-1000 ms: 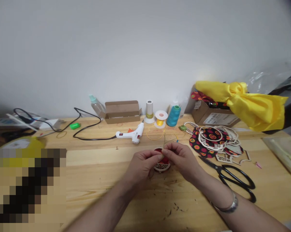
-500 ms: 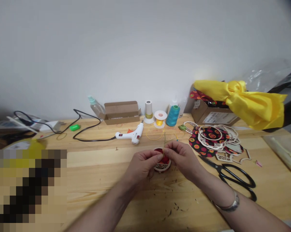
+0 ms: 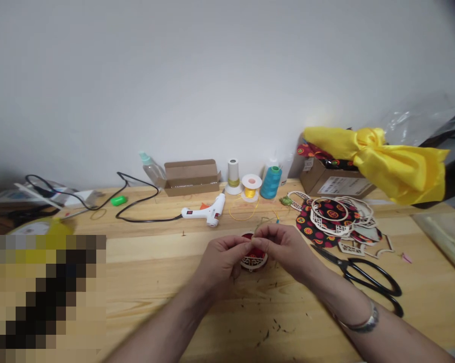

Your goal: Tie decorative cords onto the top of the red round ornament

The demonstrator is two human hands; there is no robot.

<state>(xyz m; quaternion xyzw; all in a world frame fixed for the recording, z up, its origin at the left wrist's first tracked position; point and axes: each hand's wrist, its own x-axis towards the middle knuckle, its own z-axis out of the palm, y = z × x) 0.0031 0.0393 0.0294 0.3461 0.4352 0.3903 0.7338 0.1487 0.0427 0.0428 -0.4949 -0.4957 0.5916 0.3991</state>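
A round ornament [image 3: 254, 261] with red fabric and a pale wooden lattice rim lies upright to my view under my fingers, its upper part covered by them. My left hand [image 3: 227, 257] is closed in a pinch, thumb and forefinger meeting the right fingertips over the red centre. My right hand [image 3: 282, 247] pinches too, on a thin greenish cord [image 3: 264, 220] that trails out behind the fingers. Between the fingertips the cord is hidden. Black-handled scissors [image 3: 371, 275] lie beside my right forearm.
Behind my hands stand a white glue gun [image 3: 207, 212], a yellow thread spool [image 3: 250, 189], a teal thread cone [image 3: 271, 182] and a narrow cardboard box [image 3: 192, 184]. Wooden lattice frames [image 3: 335, 217] and patterned fabric pieces are piled at right, before a box with yellow cloth [image 3: 401, 156].
The cord stood up above my fingertips and now hangs lower behind them. My right fingers have shifted slightly left, closer against the left ones. The ornament stays nearly in place.
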